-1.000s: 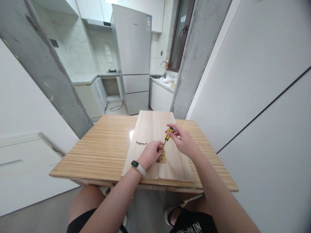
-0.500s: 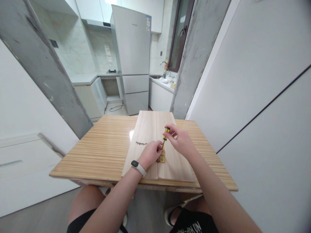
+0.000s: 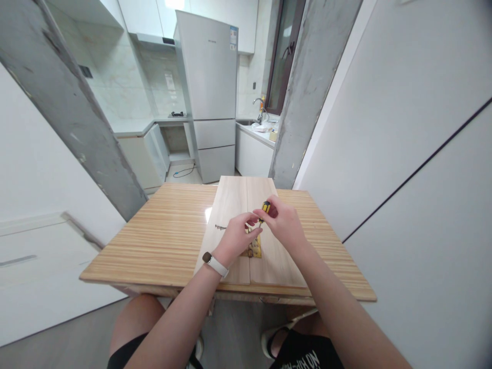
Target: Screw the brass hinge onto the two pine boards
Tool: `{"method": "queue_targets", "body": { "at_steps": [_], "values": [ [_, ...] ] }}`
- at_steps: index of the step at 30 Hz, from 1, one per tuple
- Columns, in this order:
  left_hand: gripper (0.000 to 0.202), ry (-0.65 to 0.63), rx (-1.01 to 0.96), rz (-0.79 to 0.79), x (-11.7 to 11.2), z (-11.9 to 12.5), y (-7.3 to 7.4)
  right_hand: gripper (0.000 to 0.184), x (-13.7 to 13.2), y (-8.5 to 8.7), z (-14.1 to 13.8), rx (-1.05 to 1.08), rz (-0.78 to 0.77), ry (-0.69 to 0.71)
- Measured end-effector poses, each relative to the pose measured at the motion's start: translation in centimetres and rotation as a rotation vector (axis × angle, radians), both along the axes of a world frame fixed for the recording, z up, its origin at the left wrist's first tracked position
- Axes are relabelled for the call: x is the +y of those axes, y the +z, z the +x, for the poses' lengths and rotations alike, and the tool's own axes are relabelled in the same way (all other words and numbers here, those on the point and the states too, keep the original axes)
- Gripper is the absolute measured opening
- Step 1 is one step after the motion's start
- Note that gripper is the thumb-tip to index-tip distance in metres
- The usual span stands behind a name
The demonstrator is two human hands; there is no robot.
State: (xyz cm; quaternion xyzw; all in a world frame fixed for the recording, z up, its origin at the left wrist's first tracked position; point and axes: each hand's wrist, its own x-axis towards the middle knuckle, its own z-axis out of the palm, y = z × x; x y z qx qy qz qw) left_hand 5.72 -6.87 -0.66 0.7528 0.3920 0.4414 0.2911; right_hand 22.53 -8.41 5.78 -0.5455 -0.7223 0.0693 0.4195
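Two pale wooden boards (image 3: 230, 205) lie side by side on a striped wooden table (image 3: 161, 241). A brass hinge (image 3: 255, 249) sits across their seam. My right hand (image 3: 282, 223) is closed around the yellow-and-black handle of a small screwdriver (image 3: 264, 209), held above the hinge. My left hand (image 3: 235, 238), with a white wristband, is raised just above the hinge, its fingertips pinched at the screwdriver's shaft near the tip. Several small screws (image 3: 220, 226) lie on the left board beside my left hand.
The table fills a narrow gap between a grey concrete pillar (image 3: 69, 113) on the left and a white wall (image 3: 403, 128) on the right. Behind it are a white refrigerator (image 3: 209, 92), kitchen counters and a sink (image 3: 259, 120). My knees show under the table's near edge.
My left hand has lifted off the hinge and moved up to the screwdriver's shaft. My right hand has drawn the screwdriver slightly nearer and more upright.
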Motion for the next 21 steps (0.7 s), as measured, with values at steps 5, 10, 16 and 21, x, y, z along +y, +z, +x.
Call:
{"method": "queue_targets", "body": {
  "at_steps": [5,10,16,21],
  "values": [
    [0.017,0.067,-0.012,0.054,-0.2,1.2,1.3,0.022,0.0,-0.2,-0.3,-0.007,0.003,-0.043],
    [0.012,0.032,-0.019,0.057,0.0,1.3,1.1,0.015,0.0,0.4,0.3,-0.053,-0.054,0.014],
    [0.013,-0.097,0.036,0.043,0.4,0.8,1.7,0.041,-0.4,3.1,2.0,-0.178,-0.080,0.246],
    [0.012,-0.142,0.126,0.044,0.4,0.4,2.3,0.033,-0.8,5.1,2.0,-0.331,-0.096,0.319]
  ]
}}
